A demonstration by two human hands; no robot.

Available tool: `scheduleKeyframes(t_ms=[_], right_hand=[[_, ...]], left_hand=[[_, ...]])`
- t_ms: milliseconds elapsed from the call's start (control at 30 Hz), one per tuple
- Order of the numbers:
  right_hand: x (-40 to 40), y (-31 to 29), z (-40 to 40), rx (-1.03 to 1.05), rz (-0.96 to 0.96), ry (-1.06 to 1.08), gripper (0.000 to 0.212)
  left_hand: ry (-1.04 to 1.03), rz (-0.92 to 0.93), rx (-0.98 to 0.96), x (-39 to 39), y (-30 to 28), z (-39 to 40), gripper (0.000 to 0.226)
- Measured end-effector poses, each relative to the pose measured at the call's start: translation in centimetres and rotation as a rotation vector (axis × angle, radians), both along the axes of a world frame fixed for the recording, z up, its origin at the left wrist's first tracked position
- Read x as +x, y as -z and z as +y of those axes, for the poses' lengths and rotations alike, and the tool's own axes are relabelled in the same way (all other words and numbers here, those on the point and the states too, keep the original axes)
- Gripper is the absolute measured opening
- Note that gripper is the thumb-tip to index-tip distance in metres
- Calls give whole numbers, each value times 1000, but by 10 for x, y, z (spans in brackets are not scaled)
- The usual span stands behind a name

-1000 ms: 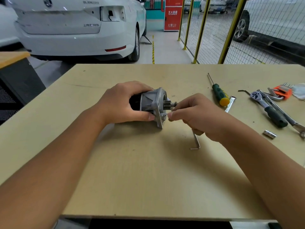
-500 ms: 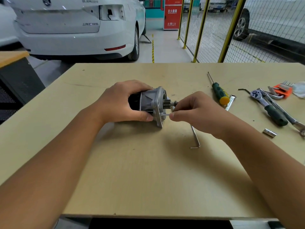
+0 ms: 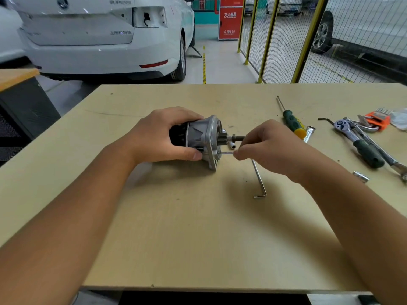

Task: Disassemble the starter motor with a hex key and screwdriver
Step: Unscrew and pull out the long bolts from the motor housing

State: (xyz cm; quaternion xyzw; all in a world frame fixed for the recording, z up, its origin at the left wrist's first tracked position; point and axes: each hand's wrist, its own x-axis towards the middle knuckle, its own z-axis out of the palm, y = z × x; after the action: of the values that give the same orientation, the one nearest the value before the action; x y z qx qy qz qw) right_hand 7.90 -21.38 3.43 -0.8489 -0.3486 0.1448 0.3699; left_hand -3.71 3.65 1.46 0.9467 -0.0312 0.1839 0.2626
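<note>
Right hand [image 3: 271, 148] now farther toward 3 o'clock from starter motor [image 3: 198, 140] flange. Long bolt [image 3: 226, 153] pinched in its fingertips shows more bare shank than second ago, drawn partly out of flange. Gap opens between hand and flange; pinion shaft [image 3: 236, 137] and small socket [image 3: 231, 145] behind it, earlier mostly covered, now show.

near table [image 3: 198, 238] bare — open | right blocked — hex key [image 3: 259, 181], screwdriver [image 3: 293, 123]

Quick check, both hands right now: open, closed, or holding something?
Left hand: closed around the starter motor, steadying it on the table.
Right hand: fingers pinching a thin long bolt at the motor's flange.
</note>
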Motion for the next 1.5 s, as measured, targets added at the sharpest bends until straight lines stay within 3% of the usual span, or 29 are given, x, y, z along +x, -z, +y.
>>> scheduleKeyframes(t_ms=[200,533,700,900,1167,1500], right_hand=[[2,6,1,95,2,-33,15],[-1,8,4,75,-49,-115,19],[-2,13,6,87,27,-113,21],[-2,11,4,94,-127,-150,18],[-1,15,7,51,127,-55,13],[-4,5,1,127,7,-136,17]], left_hand=[[0,-11,-8,0,0,-1,76],[10,-2,-19,-1,-2,-3,78],[6,1,-9,-1,-2,-3,78],[9,-21,10,-1,-1,-4,76],[14,-38,23,0,0,-3,71],[12,-38,26,0,-1,-4,71]])
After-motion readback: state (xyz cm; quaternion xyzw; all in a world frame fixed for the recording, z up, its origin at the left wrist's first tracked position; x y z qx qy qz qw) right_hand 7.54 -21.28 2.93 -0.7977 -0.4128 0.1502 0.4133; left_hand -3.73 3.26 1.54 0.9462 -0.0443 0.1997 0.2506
